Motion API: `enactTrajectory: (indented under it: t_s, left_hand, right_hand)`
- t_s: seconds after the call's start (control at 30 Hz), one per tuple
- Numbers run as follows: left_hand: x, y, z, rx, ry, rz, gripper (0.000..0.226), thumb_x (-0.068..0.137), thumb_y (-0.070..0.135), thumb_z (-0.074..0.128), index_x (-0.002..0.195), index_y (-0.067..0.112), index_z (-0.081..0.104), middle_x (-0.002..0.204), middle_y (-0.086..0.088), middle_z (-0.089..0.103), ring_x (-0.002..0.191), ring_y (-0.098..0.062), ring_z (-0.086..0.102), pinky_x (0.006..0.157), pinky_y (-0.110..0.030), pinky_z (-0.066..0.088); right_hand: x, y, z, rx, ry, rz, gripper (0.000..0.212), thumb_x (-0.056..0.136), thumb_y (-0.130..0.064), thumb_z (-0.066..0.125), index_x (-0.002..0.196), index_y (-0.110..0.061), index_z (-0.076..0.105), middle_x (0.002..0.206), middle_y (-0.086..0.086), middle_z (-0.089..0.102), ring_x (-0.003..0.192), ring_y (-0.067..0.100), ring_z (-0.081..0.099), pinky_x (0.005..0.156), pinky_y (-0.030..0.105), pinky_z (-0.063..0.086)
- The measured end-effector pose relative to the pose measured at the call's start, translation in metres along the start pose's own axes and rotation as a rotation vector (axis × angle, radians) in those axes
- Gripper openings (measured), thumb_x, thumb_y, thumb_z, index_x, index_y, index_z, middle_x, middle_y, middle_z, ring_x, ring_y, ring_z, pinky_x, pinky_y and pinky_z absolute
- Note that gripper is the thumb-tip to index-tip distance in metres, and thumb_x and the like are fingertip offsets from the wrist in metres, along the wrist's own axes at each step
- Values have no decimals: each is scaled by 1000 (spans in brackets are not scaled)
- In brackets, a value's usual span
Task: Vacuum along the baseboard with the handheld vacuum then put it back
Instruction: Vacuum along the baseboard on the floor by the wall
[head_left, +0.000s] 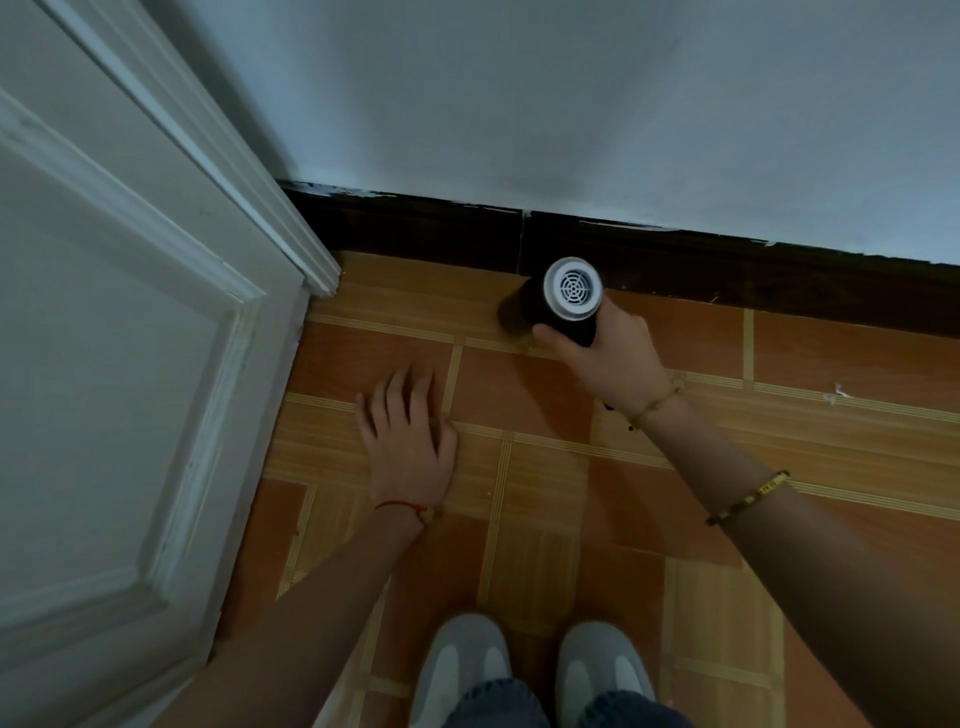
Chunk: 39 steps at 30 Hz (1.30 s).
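The handheld vacuum (563, 299) is a black cylinder with a white grilled rear end that faces me. Its front end points down at the floor right beside the dark brown baseboard (675, 270). My right hand (610, 353) grips the black body from below and behind. My left hand (408, 431) lies flat on the orange tiled floor, fingers spread, to the left of the vacuum and apart from it. The vacuum's nozzle is hidden behind its body.
A white panelled door (119, 364) and its frame (291, 218) fill the left side and meet the baseboard at the corner. A pale wall (571, 104) rises above the baseboard. My two grey shoes (535, 670) stand at the bottom. A small white scrap (837, 392) lies on the floor at right.
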<state>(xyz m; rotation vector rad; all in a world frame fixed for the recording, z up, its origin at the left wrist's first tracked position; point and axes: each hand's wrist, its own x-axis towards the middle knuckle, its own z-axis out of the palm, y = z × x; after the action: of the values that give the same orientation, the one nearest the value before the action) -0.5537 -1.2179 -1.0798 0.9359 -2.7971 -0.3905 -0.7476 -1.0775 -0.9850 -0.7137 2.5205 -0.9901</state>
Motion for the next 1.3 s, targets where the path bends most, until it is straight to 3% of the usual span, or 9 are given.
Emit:
enactTrajectory:
  t_s: [0.13,0.33,0.43,0.57,0.7,0.87,1.0,1.2,1.3]
  left_hand:
    - [0,0,0,1,-9,10,53,92,35,44,141,15,45,147,-11,42,138,-32,33,118,-59,13]
    - [-1,0,0,17,-1,4,54,92,35,42,141,14,46,146,-12,44,138,-33,34,118,-59,15]
    - [-1,1,1,12,-1,1,54,91,36,41,141,14,46,146,-12,44,138,-33,34,118,-59,15]
    - [0,2,2,-12,8,-17,53,87,36,40,135,14,50,143,-14,45,135,-35,36,117,-61,15]
    - [7,21,2,-56,24,-96,47,83,30,46,126,11,52,138,-13,47,134,-35,35,117,-63,12]
    - [17,50,7,-74,-29,123,48,88,27,45,134,12,49,140,-13,46,135,-33,36,117,-60,15]
    - [21,59,16,-54,-91,181,52,91,29,41,140,14,44,146,-10,42,140,-30,31,117,-61,17]
    - [20,56,20,-1,-115,197,53,93,33,40,142,15,43,148,-10,40,142,-29,29,118,-60,14]
    - [20,57,19,-5,-115,202,53,93,35,38,142,15,43,149,-10,40,142,-29,29,118,-59,14]
  right_hand:
    - [-3,10,-2,26,172,108,61,85,-45,66,133,-12,49,120,4,67,110,21,62,80,18,39]
    - [1,4,-6,61,65,46,57,85,-43,67,130,-12,52,117,5,68,105,23,64,86,27,50]
    - [2,16,-19,42,146,114,57,83,-49,65,125,-13,55,110,5,70,101,24,66,88,35,53]
    - [-11,42,-39,48,194,213,60,78,-60,60,117,-14,55,94,6,71,84,31,69,75,46,59]
    - [-17,45,-42,62,189,202,58,80,-56,62,120,-15,54,97,6,70,84,30,69,76,44,59]
    - [-16,42,-40,38,134,159,47,85,-48,64,114,-12,56,86,2,67,71,19,60,74,40,56]
    - [-27,54,-47,69,197,210,52,84,-50,64,117,-11,54,91,9,70,74,28,65,70,38,56]
    - [-45,55,-56,113,-35,181,25,87,-43,64,90,-20,54,72,4,67,48,11,57,53,29,49]
    - [-47,56,-54,126,48,176,32,86,-45,63,101,-19,55,76,-6,63,55,6,53,61,28,46]
